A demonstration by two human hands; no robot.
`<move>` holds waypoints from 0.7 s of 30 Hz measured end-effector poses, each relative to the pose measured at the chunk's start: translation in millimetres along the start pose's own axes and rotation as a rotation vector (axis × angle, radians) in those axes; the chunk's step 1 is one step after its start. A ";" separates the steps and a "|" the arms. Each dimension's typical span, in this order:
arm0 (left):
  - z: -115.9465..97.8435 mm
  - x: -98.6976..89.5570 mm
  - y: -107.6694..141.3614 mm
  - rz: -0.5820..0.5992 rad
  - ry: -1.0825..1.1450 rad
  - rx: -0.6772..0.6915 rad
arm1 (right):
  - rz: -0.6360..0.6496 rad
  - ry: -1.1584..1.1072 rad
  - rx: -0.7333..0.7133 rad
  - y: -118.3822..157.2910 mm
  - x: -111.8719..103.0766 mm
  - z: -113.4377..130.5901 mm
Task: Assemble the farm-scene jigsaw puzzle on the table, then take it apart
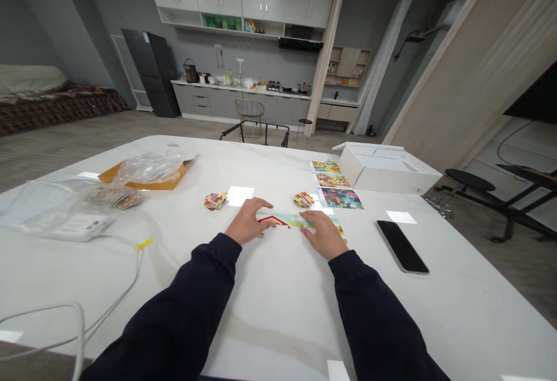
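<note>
Between my hands a strip of joined jigsaw puzzle (282, 220) lies flat on the white table (278, 300), showing pale green, red and yellow. My left hand (250, 218) rests at its left end, thumb and fingers apart. At the right end is my right hand (324, 233), its fingers spread over the strip and covering part of it. A small loose puzzle piece (261, 235) lies close to my left thumb. Beyond my hands are two piles of puzzle pieces, a left pile (215, 200) and a right pile (303, 199).
A printed picture sheet (333, 181) lies beside an open white box (387, 169). To the right is a black phone (402, 246). Clear plastic bags (150, 166), a bag of pieces (113, 195), a white power strip (78, 227) and its cable (126, 294) occupy the left side.
</note>
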State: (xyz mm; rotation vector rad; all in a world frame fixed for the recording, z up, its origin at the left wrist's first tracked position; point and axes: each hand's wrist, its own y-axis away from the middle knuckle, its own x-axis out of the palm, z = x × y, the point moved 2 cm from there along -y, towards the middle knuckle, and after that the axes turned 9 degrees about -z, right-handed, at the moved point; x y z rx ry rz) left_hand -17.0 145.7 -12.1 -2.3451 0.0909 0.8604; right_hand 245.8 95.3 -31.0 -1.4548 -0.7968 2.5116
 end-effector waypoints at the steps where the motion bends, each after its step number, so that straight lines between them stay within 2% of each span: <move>1: 7.7 -10.0 -1.2 -0.040 0.009 -0.027 | 0.000 0.014 -0.003 -0.1 -1.2 -0.9; 7: 54.7 -69.6 2.5 -0.296 -0.078 -0.249 | 0.048 0.050 0.006 -0.7 -5.4 -1.0; 12: 90.0 -98.7 11.5 -0.461 -0.233 -0.296 | 0.018 0.046 0.003 -0.3 -3.9 -1.4; 15: 109.9 -104.2 16.6 -0.468 -0.290 -0.312 | -0.015 0.050 0.001 -0.4 -4.1 -1.5; 18: 119.9 -99.1 18.8 -0.389 -0.334 -0.335 | -0.024 0.049 -0.012 -1.2 -5.1 -0.2; 21: 120.7 -87.4 17.0 -0.290 -0.399 -0.360 | -0.017 0.046 -0.026 -2.3 -6.3 1.8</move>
